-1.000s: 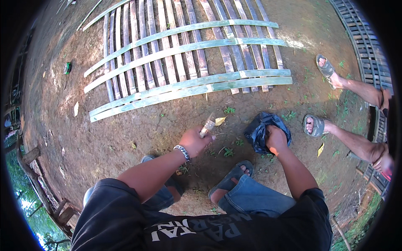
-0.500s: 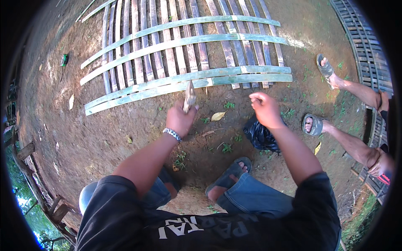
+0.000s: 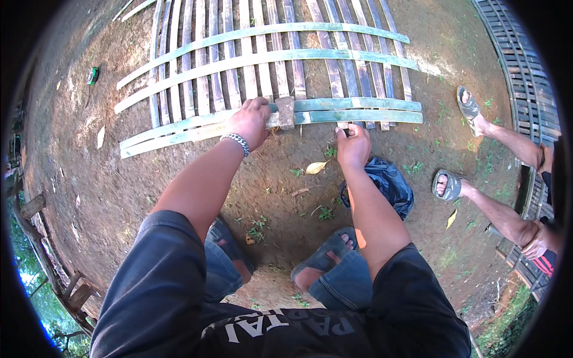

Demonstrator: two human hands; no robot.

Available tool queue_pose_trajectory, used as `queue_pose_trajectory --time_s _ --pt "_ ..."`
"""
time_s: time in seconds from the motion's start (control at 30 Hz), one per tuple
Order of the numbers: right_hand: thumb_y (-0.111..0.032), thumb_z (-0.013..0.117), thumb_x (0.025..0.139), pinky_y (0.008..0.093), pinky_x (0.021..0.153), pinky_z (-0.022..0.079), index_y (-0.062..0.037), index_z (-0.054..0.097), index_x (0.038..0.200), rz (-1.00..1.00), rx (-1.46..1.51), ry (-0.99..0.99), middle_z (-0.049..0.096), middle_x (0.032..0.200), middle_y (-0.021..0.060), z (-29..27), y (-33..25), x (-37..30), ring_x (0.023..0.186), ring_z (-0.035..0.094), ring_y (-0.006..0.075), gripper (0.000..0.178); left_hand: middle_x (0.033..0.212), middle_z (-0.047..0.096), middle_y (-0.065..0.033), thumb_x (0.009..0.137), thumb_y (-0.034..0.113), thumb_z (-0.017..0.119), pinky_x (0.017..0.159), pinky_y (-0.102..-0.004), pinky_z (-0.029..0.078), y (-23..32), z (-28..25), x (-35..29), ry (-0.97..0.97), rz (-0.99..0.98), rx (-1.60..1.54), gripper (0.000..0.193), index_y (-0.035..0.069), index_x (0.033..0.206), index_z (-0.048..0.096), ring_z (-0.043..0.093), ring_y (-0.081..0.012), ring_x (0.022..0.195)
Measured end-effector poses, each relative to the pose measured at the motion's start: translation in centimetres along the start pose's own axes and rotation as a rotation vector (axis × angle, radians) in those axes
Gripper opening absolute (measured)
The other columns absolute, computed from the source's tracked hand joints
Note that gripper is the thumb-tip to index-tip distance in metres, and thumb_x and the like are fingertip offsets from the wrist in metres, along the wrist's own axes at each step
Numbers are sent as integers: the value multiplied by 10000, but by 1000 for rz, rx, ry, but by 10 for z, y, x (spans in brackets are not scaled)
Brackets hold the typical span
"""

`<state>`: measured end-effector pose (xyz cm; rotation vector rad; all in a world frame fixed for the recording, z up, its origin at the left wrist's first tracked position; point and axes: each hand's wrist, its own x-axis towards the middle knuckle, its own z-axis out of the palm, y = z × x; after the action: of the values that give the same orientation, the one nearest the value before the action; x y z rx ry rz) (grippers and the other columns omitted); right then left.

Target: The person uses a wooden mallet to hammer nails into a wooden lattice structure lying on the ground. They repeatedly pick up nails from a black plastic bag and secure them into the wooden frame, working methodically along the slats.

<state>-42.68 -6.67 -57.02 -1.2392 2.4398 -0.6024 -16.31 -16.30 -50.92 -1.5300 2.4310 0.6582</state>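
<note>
My left hand [image 3: 250,123] is closed around the light wooden handle of a hammer-like tool. Its rusty brown head [image 3: 286,113] lies over two green bamboo strips [image 3: 370,110] along the near side of a bamboo slat panel [image 3: 215,77]. Close to the near strip, at the end of an upright slat, is my right hand [image 3: 353,146]. Its thumb and fingers are pinched together; anything between them is too small to make out. Beside the right forearm a black plastic bag [image 3: 391,182] rests on the ground.
A seated person's legs and sandalled feet [image 3: 452,184] are at the right, beside a dark slatted bench [image 3: 537,89]. A green tape measure [image 3: 92,76] lies on the dirt at left. Wooden rails [image 3: 54,268] run along the lower left. A yellow leaf [image 3: 316,167] lies between my arms.
My left hand has moved forward with the tool, whose head has come over the near strips. The right hand has shifted left and forward to a slat end, uncovering more of the bag.
</note>
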Motion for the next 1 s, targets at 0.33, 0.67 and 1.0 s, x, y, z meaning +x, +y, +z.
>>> queue_pose_trajectory --time_s 0.33,0.67,1.0 --pt "-246 860 791 461 837 536 -78 748 1009 31 131 -17 713 971 111 25 -40 -23 912 689 333 297 1376 579 -117 839 213 816 1106 -417 486 -18 6 10 23 94 32 458 40 1213 616 544 -314 1313" --pt "-237 858 788 461 866 512 -75 752 989 1 187 44 719 952 105 43 -33 -25 928 687 319 279 1385 575 -127 836 226 825 1106 -417 487 -14 2 11 8 92 42 489 34 1224 599 546 -324 1316" --pt "-215 908 728 477 789 539 -68 765 921 25 277 147 716 893 132 51 -33 -24 860 692 352 282 1375 580 -128 841 242 824 1101 -413 492 -14 5 13 12 89 62 481 23 1204 598 552 -325 1306"
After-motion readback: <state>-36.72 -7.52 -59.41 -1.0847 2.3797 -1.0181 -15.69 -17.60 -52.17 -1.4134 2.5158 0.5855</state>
